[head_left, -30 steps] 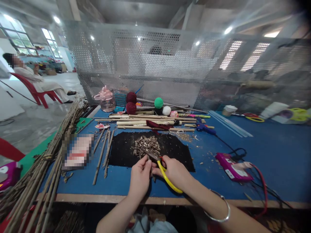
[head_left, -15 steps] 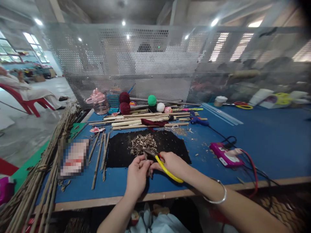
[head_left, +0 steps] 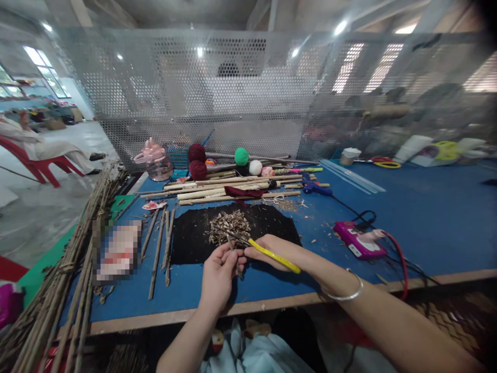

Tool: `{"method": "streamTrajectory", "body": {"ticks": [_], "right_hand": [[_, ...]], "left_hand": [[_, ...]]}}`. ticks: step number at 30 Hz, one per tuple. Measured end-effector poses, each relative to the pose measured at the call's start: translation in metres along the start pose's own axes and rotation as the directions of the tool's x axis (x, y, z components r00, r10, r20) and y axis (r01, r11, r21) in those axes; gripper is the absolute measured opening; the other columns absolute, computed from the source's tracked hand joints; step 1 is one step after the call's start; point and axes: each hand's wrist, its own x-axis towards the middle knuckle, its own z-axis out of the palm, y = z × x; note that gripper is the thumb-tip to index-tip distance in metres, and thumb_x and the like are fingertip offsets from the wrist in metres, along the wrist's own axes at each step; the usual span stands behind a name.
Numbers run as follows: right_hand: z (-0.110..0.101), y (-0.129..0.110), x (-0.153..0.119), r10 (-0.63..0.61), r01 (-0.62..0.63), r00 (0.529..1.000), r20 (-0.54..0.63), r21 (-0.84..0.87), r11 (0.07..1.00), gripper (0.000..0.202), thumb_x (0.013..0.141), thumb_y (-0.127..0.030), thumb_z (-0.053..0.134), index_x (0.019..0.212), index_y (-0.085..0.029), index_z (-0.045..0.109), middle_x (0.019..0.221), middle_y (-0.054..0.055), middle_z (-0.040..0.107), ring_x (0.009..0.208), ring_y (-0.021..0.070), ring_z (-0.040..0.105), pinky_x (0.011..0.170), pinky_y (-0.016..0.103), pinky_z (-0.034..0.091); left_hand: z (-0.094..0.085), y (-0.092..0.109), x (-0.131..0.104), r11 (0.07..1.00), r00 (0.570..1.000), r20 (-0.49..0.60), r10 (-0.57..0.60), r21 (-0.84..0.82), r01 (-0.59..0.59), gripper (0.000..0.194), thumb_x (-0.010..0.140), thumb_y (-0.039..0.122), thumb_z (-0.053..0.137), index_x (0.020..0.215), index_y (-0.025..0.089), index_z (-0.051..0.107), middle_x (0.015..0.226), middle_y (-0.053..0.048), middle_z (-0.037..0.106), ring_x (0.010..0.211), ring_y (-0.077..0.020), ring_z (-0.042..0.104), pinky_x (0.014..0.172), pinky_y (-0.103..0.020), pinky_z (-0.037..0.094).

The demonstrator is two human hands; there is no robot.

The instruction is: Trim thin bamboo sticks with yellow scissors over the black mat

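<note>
My left hand (head_left: 220,267) is closed around a short thin twig (head_left: 238,268), its upper end sticking out between thumb and forefinger. Yellow-handled pliers or cutters (head_left: 274,255) are gripped in my right hand (head_left: 272,250); their exact kind is hard to make out. The dark jaws lie across the top of the twig. Just beyond them, a heap of small cut wood pieces (head_left: 232,227) rests on a black cloth (head_left: 188,243). Several longer twigs (head_left: 157,256) lie left of the cloth on the blue table (head_left: 267,292).
A tall bundle of sticks (head_left: 83,248) leans at the left edge. Behind the cloth are wooden rods (head_left: 217,194), yarn balls (head_left: 241,156) and a blue glue gun (head_left: 316,190). A purple power strip (head_left: 359,241) with cords sits right. A person (head_left: 42,142) sits far left.
The cutters have swung, their handle now lying flatter and farther right, with the jaws reaching left over the twig. My left hand keeps its hold, and the view has shifted slightly.
</note>
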Motion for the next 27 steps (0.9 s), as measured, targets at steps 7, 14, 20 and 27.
{"method": "streamTrajectory", "body": {"ticks": [7,14,20,27], "right_hand": [[0.016,-0.005,-0.001,0.056,-0.114,0.966,-0.251,-0.225,0.968,0.056,0.067,-0.07,0.044,0.081,-0.016,0.053,0.069,0.004,0.057,0.059,0.0145,0.05,0.049,0.021,0.027],[0.018,-0.007,0.006,0.125,-0.182,0.963,-0.238,-0.238,0.954,0.052,0.069,-0.069,0.041,0.076,-0.019,0.053,0.07,0.005,0.061,0.058,0.0166,0.055,0.046,0.022,0.025],[0.017,-0.003,0.004,0.114,-0.187,0.954,-0.278,-0.254,0.949,0.05,0.064,-0.067,0.05,0.079,-0.02,0.055,0.073,0.005,0.061,0.065,0.0188,0.057,0.051,0.023,0.029],[0.027,-0.008,-0.001,0.011,-0.08,0.938,-0.347,-0.184,0.98,0.062,0.054,-0.062,0.064,0.093,-0.016,0.052,0.089,0.009,0.057,0.084,0.0223,0.054,0.069,0.028,0.037]], "left_hand": [[0.004,0.001,-0.001,0.998,0.999,0.036,0.022,0.061,-0.024,0.039,0.068,0.03,0.064,0.102,0.011,0.056,0.075,-0.007,0.066,0.055,-0.0089,0.055,0.052,-0.021,0.044],[0.005,0.002,-0.002,0.996,0.999,0.026,0.029,0.082,-0.031,0.04,0.068,0.03,0.064,0.102,0.01,0.058,0.068,-0.004,0.064,0.051,-0.007,0.051,0.05,-0.019,0.042],[0.004,0.002,0.001,1.0,1.0,-0.024,-0.004,0.009,0.004,0.042,0.066,0.032,0.066,0.102,0.013,0.057,0.079,-0.007,0.067,0.057,-0.0091,0.058,0.055,-0.021,0.046],[0.002,0.0,0.001,0.997,0.999,0.048,0.025,-0.079,-0.022,0.031,0.069,0.032,0.063,0.095,0.014,0.06,0.091,-0.011,0.067,0.079,-0.0181,0.063,0.072,-0.03,0.048]]}}
